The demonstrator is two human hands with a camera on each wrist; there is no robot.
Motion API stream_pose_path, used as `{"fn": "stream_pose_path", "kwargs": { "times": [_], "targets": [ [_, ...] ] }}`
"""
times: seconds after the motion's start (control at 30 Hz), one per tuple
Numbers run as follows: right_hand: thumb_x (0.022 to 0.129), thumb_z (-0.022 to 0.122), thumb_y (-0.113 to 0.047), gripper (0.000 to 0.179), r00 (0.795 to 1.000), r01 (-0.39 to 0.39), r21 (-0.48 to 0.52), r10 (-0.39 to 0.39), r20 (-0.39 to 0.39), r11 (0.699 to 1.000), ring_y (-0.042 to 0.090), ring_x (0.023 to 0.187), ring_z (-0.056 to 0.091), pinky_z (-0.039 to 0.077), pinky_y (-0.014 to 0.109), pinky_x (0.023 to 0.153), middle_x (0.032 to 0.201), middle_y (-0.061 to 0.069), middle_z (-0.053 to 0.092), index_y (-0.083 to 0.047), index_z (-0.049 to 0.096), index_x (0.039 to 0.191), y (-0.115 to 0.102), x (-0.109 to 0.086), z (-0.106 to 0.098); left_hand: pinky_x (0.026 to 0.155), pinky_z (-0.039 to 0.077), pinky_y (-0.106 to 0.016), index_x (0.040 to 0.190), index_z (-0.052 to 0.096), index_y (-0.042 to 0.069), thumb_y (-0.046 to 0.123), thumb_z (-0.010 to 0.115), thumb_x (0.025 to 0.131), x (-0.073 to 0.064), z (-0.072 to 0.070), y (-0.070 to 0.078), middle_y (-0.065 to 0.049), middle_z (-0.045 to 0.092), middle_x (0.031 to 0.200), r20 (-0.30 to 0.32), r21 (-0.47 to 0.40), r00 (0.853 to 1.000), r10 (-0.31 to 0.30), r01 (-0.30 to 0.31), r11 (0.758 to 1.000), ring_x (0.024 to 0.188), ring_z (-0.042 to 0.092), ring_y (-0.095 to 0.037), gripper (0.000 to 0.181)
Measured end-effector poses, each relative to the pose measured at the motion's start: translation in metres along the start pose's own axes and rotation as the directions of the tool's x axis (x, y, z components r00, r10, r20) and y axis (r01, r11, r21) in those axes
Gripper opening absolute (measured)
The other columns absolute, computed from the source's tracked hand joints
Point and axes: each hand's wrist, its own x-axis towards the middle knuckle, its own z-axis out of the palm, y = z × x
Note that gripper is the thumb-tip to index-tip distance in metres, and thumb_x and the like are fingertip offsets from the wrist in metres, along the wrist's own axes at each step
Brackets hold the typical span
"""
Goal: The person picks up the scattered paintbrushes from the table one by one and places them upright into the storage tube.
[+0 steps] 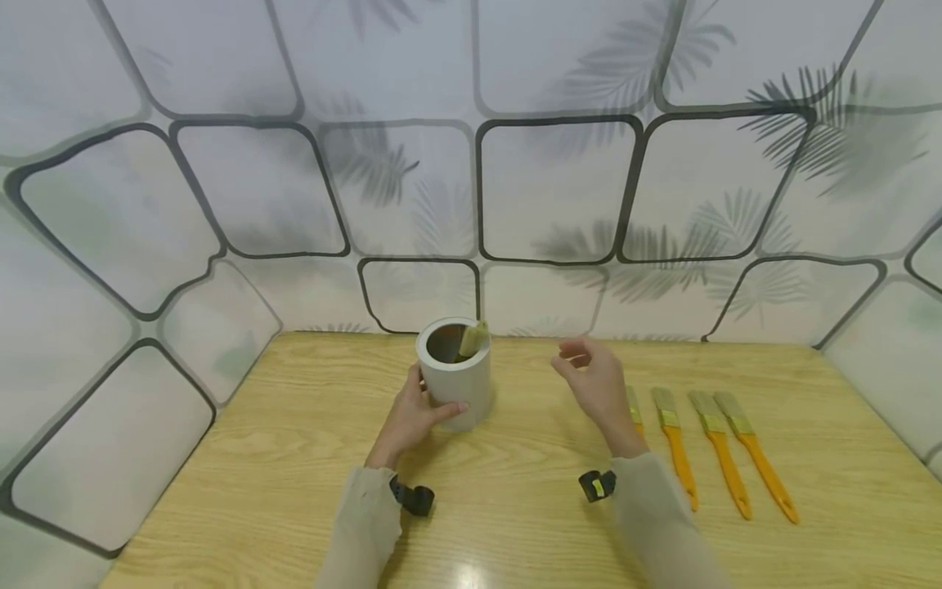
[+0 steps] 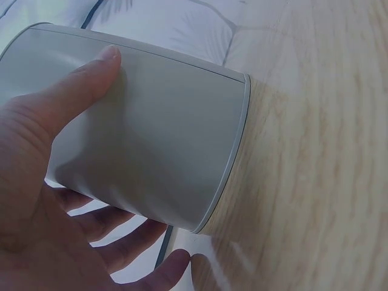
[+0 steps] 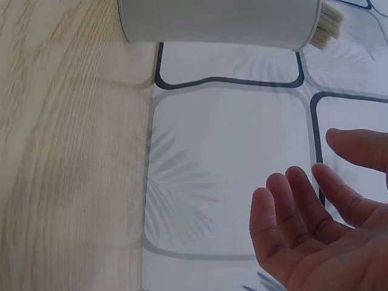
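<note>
Holding a round white pot in the left grip toward 12 o'clock on the yellow wooden table, with tan brush bristles poking out, the right grip loose and free at the pot's 3 o'clock, and four flat orange-handled paintbrushes at 4 o'clock.
</note>
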Motion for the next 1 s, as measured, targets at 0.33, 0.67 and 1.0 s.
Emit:
{"fn": "stream_pose_path", "kwargs": {
  "times": [0.33, 0.67, 1.0],
  "targets": [
    [0.093, 0.071, -0.001, 0.018, 1.0, -0.023, -0.067, 0.024, 0.006, 0.998, 0.038, 0.091, 0.065, 0.055, 0.038, 0.076, 0.104, 0.024, 0.069, 0.009, 0.067, 0.108, 0.007, -0.006, -0.024, 0.111, 0.033, -0.065, 0.155, 0.026, -0.002, 0.009, 0.084, 0.085, 0.002, 0.0, 0.0, -0.029, 0.04, 0.15, 0.003, -0.014, 1.0, -0.012, 0.012, 1.0, 0.139, 0.038, -0.049, 0.092],
    [0.095, 0.07, -0.006, 0.021, 0.998, -0.057, -0.151, 0.06, 0.018, 0.987, 0.039, 0.091, 0.065, 0.054, 0.036, 0.071, 0.103, 0.024, 0.069, 0.008, 0.067, 0.11, 0.016, -0.015, -0.048, 0.11, 0.033, -0.066, 0.156, 0.025, -0.003, 0.01, 0.084, 0.085, 0.001, 0.0, -0.001, -0.03, 0.039, 0.151, 0.014, -0.007, 1.0, -0.013, 0.013, 1.0, 0.139, 0.037, -0.05, 0.093],
    [0.096, 0.068, -0.009, 0.024, 0.995, -0.061, -0.248, 0.08, 0.067, 0.967, 0.039, 0.088, 0.066, 0.055, 0.043, 0.07, 0.101, 0.025, 0.068, 0.01, 0.065, 0.11, 0.026, -0.016, -0.066, 0.11, 0.033, -0.066, 0.156, 0.025, -0.002, 0.011, 0.084, 0.085, 0.0, -0.001, -0.001, -0.029, 0.038, 0.152, 0.011, -0.014, 1.0, -0.013, 0.013, 1.0, 0.139, 0.036, -0.05, 0.093]
  ]
}}
